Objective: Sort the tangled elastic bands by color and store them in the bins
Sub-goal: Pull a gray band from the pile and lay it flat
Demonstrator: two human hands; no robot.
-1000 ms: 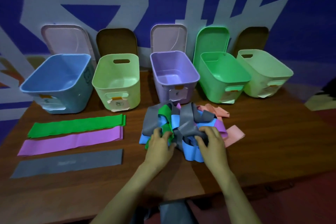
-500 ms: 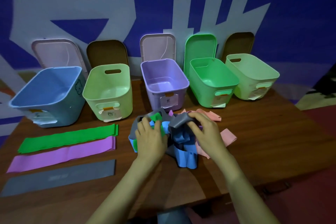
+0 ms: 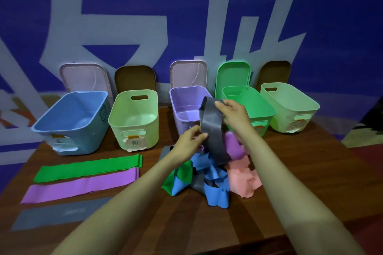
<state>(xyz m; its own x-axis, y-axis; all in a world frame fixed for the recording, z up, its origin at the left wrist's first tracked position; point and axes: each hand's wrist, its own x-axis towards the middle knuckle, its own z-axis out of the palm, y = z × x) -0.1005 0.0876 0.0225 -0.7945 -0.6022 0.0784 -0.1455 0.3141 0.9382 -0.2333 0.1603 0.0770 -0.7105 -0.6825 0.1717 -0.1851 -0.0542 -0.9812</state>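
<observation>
Count five open bins along the far side of the counter [image 3: 310, 172], left to right: blue bin [image 3: 83, 138], pale green bin [image 3: 134, 128], purple bin [image 3: 182, 97], bright green bin [image 3: 267, 109], second pale green bin [image 3: 290, 107]. Three bands flat at near left: green band [image 3: 89, 167], purple band [image 3: 83, 186], flat gray band [image 3: 62, 213]. One gray band [image 3: 211, 130] held up above the tangle [image 3: 207, 182] at center. Right hand [image 3: 232, 112] fingers [image 3: 219, 105] pinching its top end, left hand [image 3: 190, 138] fingers [image 3: 202, 135] nipping its edge lower down.

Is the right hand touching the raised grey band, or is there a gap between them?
Touching. In the head view the right hand pinches the top end of the grey band.
</observation>
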